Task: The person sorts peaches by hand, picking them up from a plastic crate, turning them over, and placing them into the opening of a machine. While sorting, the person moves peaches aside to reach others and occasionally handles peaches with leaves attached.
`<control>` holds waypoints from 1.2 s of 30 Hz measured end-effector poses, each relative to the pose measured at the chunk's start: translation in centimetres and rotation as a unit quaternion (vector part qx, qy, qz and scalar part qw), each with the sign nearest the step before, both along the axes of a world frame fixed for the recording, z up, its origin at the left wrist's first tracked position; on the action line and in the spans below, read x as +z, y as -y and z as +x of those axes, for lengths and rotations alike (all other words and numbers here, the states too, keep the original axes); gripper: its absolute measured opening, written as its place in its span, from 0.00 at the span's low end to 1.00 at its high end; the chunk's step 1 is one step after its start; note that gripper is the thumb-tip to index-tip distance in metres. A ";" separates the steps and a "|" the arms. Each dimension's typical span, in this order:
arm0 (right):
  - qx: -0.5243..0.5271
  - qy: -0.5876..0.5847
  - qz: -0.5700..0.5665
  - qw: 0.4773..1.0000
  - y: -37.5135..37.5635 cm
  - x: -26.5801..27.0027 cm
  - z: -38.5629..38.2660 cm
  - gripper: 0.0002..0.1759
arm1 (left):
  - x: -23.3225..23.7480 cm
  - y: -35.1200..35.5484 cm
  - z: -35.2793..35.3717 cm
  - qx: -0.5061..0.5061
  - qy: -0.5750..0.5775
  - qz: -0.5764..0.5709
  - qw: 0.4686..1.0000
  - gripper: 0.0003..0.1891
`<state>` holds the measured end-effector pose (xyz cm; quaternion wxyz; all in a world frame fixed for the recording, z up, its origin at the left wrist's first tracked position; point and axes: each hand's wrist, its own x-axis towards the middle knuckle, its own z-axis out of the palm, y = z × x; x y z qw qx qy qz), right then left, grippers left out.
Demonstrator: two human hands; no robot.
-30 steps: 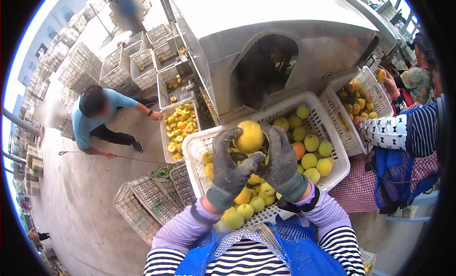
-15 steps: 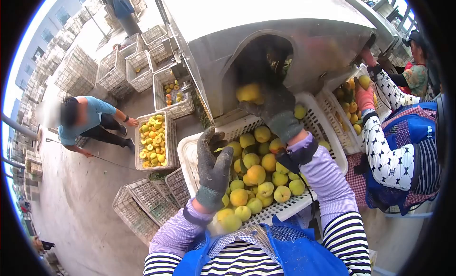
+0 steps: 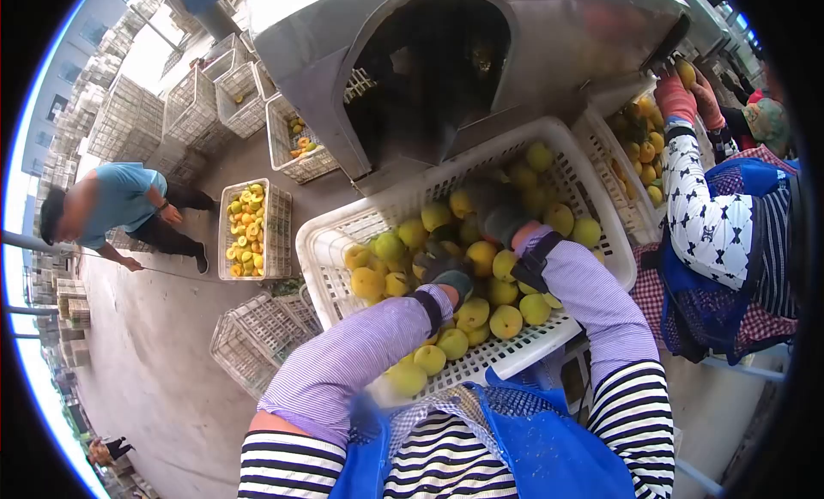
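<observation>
Both gloved hands are down in a white plastic crate (image 3: 319,267) of yellow-green peaches (image 3: 506,321). My left hand (image 3: 444,272), in a dark grey glove, reaches in among the fruit at the crate's middle; its fingertips are partly sunk between peaches, and what they touch is unclear. To its upper right, my right hand (image 3: 500,209) lies over the fruit near the crate's far side, its fingers blurred and mostly hidden. Peaches surround both hands. Just beyond the crate stands a metal machine housing with a dark arched opening (image 3: 425,78).
At the right, a co-worker's pink-gloved hands (image 3: 676,100) are above another crate of peaches (image 3: 639,147). A person in a blue shirt (image 3: 120,203) bends at the left, beside a crate of cut fruit (image 3: 246,230). Stacked crates (image 3: 257,336) stand lower left.
Both my hands have lowered into the crate's fruit; the peach my right hand held at the opening is no longer there. My view has shifted, and the person at the left has moved away from the crate.
</observation>
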<state>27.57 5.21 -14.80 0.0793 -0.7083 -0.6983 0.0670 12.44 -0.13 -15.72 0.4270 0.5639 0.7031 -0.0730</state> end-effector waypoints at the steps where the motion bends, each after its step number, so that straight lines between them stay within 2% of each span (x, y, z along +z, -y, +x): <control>1: -0.006 -0.001 0.019 1.000 -0.4 -2.3 -0.3 0.15 | 0.7 0.1 0.5 0.005 -0.005 0.009 1.000 0.46; 3: -0.026 0.028 0.068 0.997 -0.9 -5.6 -1.1 0.15 | 1.5 0.3 0.7 0.014 -0.016 0.022 1.000 0.44; 4: -0.035 0.057 0.096 0.993 -0.8 -6.9 -2.0 0.15 | -3.4 -0.1 -0.4 -0.135 -0.010 0.071 0.988 0.38; 5: -0.046 0.086 0.126 0.987 -0.9 -7.5 -2.6 0.15 | -6.0 -0.4 -1.1 -0.165 0.002 0.087 0.982 0.36; 7: -0.055 0.059 -0.016 0.997 -2.2 -6.1 -2.7 0.20 | -6.1 -1.8 -1.2 -0.228 0.033 0.134 0.964 0.31; 8: -0.060 0.049 -0.085 0.993 -2.8 -5.1 -2.2 0.22 | -6.0 -2.0 -1.2 -0.187 0.038 0.114 0.975 0.30; 9: -0.038 -0.029 -0.060 0.997 -2.3 -3.7 -1.3 0.23 | -1.6 -2.1 -1.3 -0.147 0.045 0.095 0.984 0.30; 12: 0.055 -0.260 -0.010 0.964 1.3 2.0 0.8 0.28 | 1.7 -3.1 -4.9 -0.011 0.172 0.037 0.984 0.29; 13: 0.092 -0.335 -0.006 0.938 2.0 4.1 1.2 0.29 | 5.8 -3.5 -6.1 0.062 0.272 -0.052 0.959 0.29; 14: 0.130 -0.405 -0.002 0.905 2.5 6.2 1.5 0.31 | 9.8 -4.0 -7.1 0.132 0.368 -0.138 0.910 0.30; 15: 0.192 -0.364 0.013 0.912 3.1 8.8 1.2 0.33 | 9.8 -4.5 -8.7 0.126 0.488 -0.159 0.849 0.31; 16: 0.248 -0.321 0.030 0.914 3.9 11.6 0.5 0.34 | 10.7 -4.8 -10.1 0.042 0.543 -0.161 0.823 0.32; 17: 0.305 -0.276 0.046 0.911 4.5 13.5 -0.3 0.36 | 11.5 -4.5 -10.6 0.005 0.578 -0.159 0.800 0.33; 18: 0.302 -0.296 0.068 0.904 4.8 14.3 -1.0 0.36 | 12.2 -4.2 -11.0 -0.030 0.614 -0.158 0.773 0.35; 20: 0.297 -0.332 0.117 0.888 5.8 15.6 -2.6 0.34 | 12.8 -3.1 -11.9 -0.013 0.655 -0.149 0.741 0.39; 23: 0.105 -0.443 0.071 0.888 8.9 17.5 -4.3 0.34 | 13.0 -1.3 -13.6 -0.008 0.654 -0.117 0.747 0.44; 24: 0.116 -0.425 0.052 0.896 9.5 17.2 -4.3 0.34 | 13.4 -1.0 -13.8 -0.021 0.642 -0.077 0.762 0.45; 26: 0.144 -0.447 0.053 0.881 10.4 16.5 -4.0 0.35 | 13.5 -0.8 -12.8 -0.044 0.613 0.001 0.789 0.46; 27: 0.157 -0.455 0.054 0.875 10.9 16.8 -4.7 0.36 | 13.7 -0.7 -13.1 -0.034 0.616 0.015 0.787 0.46; 28: 0.174 -0.391 0.066 0.901 11.2 17.0 -5.0 0.42 | 13.9 -0.7 -13.1 -0.024 0.617 0.027 0.786 0.46; 29: 0.156 -0.384 0.075 0.907 11.5 17.1 -5.4 0.45 | 14.1 -0.7 -13.0 -0.014 0.618 0.038 0.785 0.46; 30: 0.138 -0.378 0.085 0.912 11.7 17.3 -6.2 0.48 | 13.9 -1.0 -12.9 -0.001 0.646 0.044 0.762 0.40; 32: 0.095 -0.360 0.125 0.920 11.1 17.0 -6.3 0.55 | 13.5 -0.8 -10.9 0.033 0.643 0.070 0.762 0.39; 35: 0.010 -0.363 0.206 0.909 9.0 16.9 -7.6 0.51 | 14.8 -1.3 -9.4 0.043 0.624 0.133 0.769 0.38; 36: 0.021 -0.380 0.239 0.893 7.7 17.3 -7.4 0.47 | 15.1 -1.8 -9.1 0.041 0.615 0.161 0.771 0.37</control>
